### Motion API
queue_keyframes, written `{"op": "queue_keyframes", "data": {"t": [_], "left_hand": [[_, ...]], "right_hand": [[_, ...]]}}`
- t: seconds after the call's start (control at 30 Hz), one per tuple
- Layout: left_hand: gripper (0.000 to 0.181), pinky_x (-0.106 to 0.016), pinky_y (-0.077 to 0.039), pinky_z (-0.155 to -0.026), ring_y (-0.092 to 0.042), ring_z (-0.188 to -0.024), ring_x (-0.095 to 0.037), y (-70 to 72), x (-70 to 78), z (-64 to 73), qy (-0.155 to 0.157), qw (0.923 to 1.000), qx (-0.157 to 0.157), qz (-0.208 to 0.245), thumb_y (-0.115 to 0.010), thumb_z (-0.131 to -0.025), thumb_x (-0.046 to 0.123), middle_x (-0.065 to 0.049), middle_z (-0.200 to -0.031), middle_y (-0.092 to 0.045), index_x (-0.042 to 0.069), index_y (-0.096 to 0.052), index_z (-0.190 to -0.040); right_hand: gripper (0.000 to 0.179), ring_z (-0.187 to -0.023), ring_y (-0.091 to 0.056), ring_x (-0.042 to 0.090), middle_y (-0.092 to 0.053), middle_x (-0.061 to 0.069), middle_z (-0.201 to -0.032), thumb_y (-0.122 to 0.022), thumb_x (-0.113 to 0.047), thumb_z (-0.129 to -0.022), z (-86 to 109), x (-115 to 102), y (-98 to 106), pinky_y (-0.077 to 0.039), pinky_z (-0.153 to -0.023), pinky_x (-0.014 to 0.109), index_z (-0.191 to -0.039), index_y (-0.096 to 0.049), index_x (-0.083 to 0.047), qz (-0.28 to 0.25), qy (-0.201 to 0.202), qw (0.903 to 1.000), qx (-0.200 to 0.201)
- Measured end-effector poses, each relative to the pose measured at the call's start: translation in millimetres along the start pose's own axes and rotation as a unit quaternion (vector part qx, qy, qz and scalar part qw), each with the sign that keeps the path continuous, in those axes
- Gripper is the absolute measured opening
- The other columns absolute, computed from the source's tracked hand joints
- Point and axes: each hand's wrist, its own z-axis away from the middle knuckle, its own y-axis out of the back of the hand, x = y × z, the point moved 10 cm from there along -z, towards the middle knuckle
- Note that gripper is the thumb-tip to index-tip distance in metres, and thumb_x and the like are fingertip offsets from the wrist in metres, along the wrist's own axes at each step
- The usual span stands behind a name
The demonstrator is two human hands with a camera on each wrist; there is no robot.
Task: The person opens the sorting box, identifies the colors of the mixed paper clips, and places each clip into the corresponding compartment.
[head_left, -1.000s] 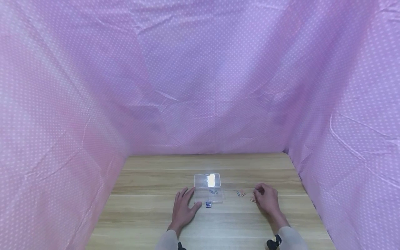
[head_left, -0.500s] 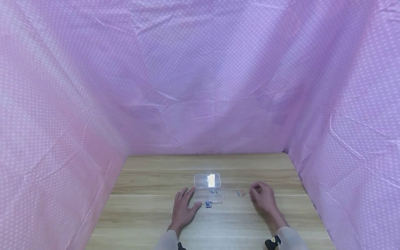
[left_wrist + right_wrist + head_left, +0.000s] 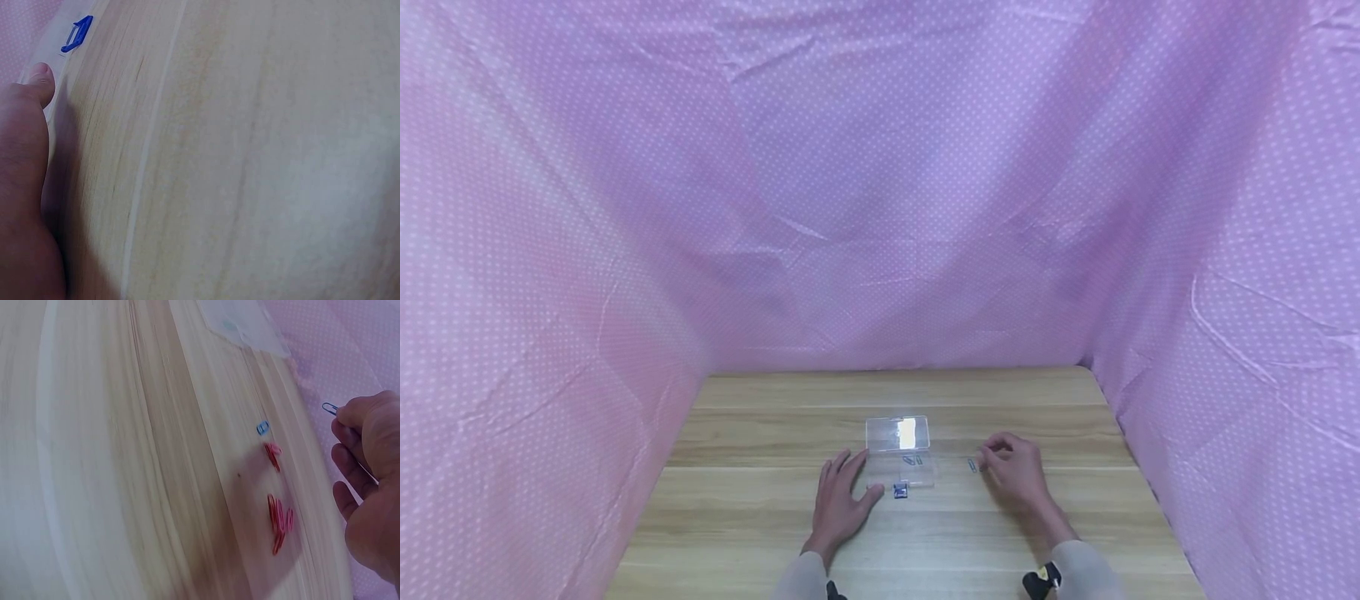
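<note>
My right hand pinches a small blue paper clip between thumb and forefinger, raised over the table. Below it on the wood lie another blue paper clip and several red and pink paper clips, mostly hidden by the hand in the head view. A clear plastic box stands with its lid folded back; a few blue clips show inside. At the left side of the box rests my left hand, fingers spread and holding nothing, thumb by the front corner. A blue latch sits at the box's front.
The wood-grain table carries all of this. Pink dotted cloth hangs behind it and along both sides. A dark wrist strap device sits at the right sleeve.
My right hand has moved left over the loose clips, toward the box, and now covers the red ones in the head view. The left hand and the box have stayed put.
</note>
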Motion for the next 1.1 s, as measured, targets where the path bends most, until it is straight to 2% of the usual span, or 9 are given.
{"op": "queue_keyframes", "data": {"t": [0.07,0.2,0.23,0.33,0.63,0.73,0.93,1.1], "left_hand": [[0.074,-0.067,-0.019,-0.145,-0.044,-0.167,-0.040,0.1,0.1,0.1,0.000,1.0000,0.001,0.000,-0.083,-0.098,0.055,-0.010,-0.169,-0.062,0.027,-0.061,-0.163],[0.074,-0.068,-0.020,-0.144,-0.044,-0.167,-0.040,0.2,0.6,0.0,0.004,1.0000,0.000,0.000,-0.083,-0.098,0.055,-0.009,-0.169,-0.061,0.027,-0.061,-0.163],[0.073,-0.069,-0.020,-0.144,-0.043,-0.167,-0.041,0.4,0.9,-0.1,0.005,1.0000,0.000,0.001,-0.083,-0.098,0.055,-0.010,-0.170,-0.061,0.027,-0.061,-0.163],[0.073,-0.070,-0.021,-0.144,-0.043,-0.167,-0.041,0.4,1.2,-0.3,0.007,1.0000,-0.001,0.002,-0.083,-0.098,0.055,-0.010,-0.170,-0.060,0.027,-0.061,-0.163],[0.074,-0.066,-0.019,-0.145,-0.045,-0.166,-0.039,-1.7,-0.3,-1.2,0.005,0.9999,-0.005,-0.009,-0.083,-0.099,0.055,-0.008,-0.168,-0.063,0.027,-0.060,-0.163],[0.075,-0.067,-0.018,-0.145,-0.045,-0.165,-0.041,-1.2,0.5,-1.6,0.001,1.0000,-0.005,-0.008,-0.084,-0.098,0.054,-0.009,-0.167,-0.063,0.026,-0.060,-0.163],[0.074,-0.067,-0.020,-0.144,-0.046,-0.165,-0.041,-1.3,-0.4,-1.3,0.003,1.0000,-0.004,-0.005,-0.084,-0.098,0.053,-0.010,-0.167,-0.063,0.026,-0.061,-0.163],[0.073,-0.065,-0.019,-0.145,-0.045,-0.166,-0.040,-0.9,-0.9,-0.6,0.005,1.0000,-0.004,0.003,-0.084,-0.098,0.052,-0.010,-0.168,-0.062,0.026,-0.061,-0.163]], "right_hand": [[0.006,-0.095,-0.086,0.028,-0.085,0.014,-0.100,-0.082,-0.007,-0.102,0.0,-5.2,-3.7,-0.070,-0.089,0.026,-0.106,-0.080,-0.003,0.005,0.013,0.9999,0.003],[0.005,-0.105,-0.084,0.026,-0.085,0.008,-0.100,-0.086,-0.008,-0.099,-1.6,-13.1,-10.8,-0.072,-0.097,0.038,-0.099,-0.081,-0.008,0.033,0.034,0.9987,0.017],[0.005,-0.104,-0.084,0.026,-0.085,0.007,-0.099,-0.087,-0.008,-0.098,-1.9,-15.4,-13.0,-0.072,-0.097,0.038,-0.097,-0.081,-0.009,0.034,0.039,0.9985,0.017],[0.007,-0.107,-0.082,0.026,-0.085,0.004,-0.099,-0.087,-0.009,-0.098,-2.2,-20.3,-19.6,-0.070,-0.102,0.048,-0.096,-0.082,-0.012,0.037,0.045,0.9982,0.015],[0.008,-0.107,-0.081,0.025,-0.085,0.004,-0.104,-0.086,-0.008,-0.097,-3.0,-30.8,-43.7,-0.071,-0.103,0.051,-0.103,-0.082,-0.013,0.041,0.047,0.9979,-0.013],[0.009,-0.105,-0.079,0.024,-0.084,0.003,-0.104,-0.086,-0.008,-0.097,-2.6,-36.4,-52.6,-0.071,-0.099,0.047,-0.103,-0.083,-0.014,0.041,0.054,0.9974,-0.023],[0.010,-0.094,-0.074,0.015,-0.083,0.002,-0.099,-0.086,-0.004,-0.096,-1.3,-46.8,-72.7,-0.067,-0.085,0.023,-0.101,-0.082,-0.012,0.039,0.072,0.9960,-0.036],[0.008,-0.089,-0.072,0.013,-0.082,0.003,-0.099,-0.084,-0.005,-0.097,1.1,-50.5,-88.2,-0.065,-0.078,0.020,-0.104,-0.081,-0.008,0.028,0.071,0.9956,-0.053]]}}
